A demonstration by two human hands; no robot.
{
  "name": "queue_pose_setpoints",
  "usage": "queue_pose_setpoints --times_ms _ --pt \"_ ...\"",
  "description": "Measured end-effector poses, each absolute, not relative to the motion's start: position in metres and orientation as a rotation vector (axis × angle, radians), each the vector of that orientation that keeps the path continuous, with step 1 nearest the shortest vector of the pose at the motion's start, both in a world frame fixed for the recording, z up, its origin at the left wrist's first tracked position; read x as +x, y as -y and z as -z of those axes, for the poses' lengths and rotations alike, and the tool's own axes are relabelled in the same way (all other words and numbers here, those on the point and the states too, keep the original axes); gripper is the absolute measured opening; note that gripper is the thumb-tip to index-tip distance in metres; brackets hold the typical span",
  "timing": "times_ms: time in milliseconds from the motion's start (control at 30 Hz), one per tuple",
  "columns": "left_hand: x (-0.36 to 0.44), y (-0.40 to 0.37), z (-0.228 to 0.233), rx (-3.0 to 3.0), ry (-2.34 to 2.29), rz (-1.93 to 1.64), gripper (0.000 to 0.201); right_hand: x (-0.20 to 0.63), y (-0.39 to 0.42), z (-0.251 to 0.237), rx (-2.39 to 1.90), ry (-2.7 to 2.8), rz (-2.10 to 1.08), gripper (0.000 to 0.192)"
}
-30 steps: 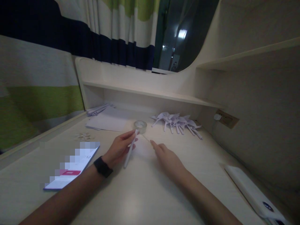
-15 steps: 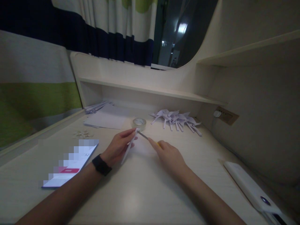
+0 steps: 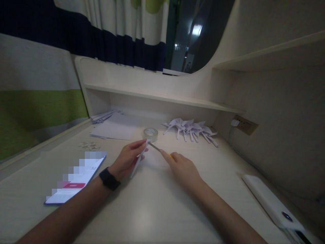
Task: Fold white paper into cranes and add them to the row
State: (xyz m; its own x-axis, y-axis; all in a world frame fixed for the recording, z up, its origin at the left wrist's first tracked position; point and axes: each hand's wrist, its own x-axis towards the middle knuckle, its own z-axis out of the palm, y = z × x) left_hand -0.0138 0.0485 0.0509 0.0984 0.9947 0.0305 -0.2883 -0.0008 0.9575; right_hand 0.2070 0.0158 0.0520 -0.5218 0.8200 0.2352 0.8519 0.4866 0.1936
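Observation:
My left hand (image 3: 130, 157), a dark watch on its wrist, pinches a thin white paper stick (image 3: 137, 165) near its upper end. The stick slants down toward me. My right hand (image 3: 183, 168) is closed around a utility knife (image 3: 154, 146) with a yellow handle and a grey blade. The blade's tip meets the top of the stick, by my left fingertips; exactly how they touch is too small to tell. Just behind my left hand lies a roll of clear tape (image 3: 150, 134).
White paper pinwheels (image 3: 189, 128) lie at the back right. A stack of paper (image 3: 114, 127) and rolled paper sticks (image 3: 104, 117) are at the back left. Small pale pieces (image 3: 88, 146) lie behind a lit tablet (image 3: 78, 183). A white device (image 3: 271, 200) sits at right.

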Motion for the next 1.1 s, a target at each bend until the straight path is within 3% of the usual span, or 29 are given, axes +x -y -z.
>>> queue_pose_setpoints --times_ms 1100 --pt "-0.0143 -0.0502 -0.0468 1.128 -1.035 -1.335 0.038 0.2083 -0.0147 -0.0537 -1.470 2.612 0.435 0.067"
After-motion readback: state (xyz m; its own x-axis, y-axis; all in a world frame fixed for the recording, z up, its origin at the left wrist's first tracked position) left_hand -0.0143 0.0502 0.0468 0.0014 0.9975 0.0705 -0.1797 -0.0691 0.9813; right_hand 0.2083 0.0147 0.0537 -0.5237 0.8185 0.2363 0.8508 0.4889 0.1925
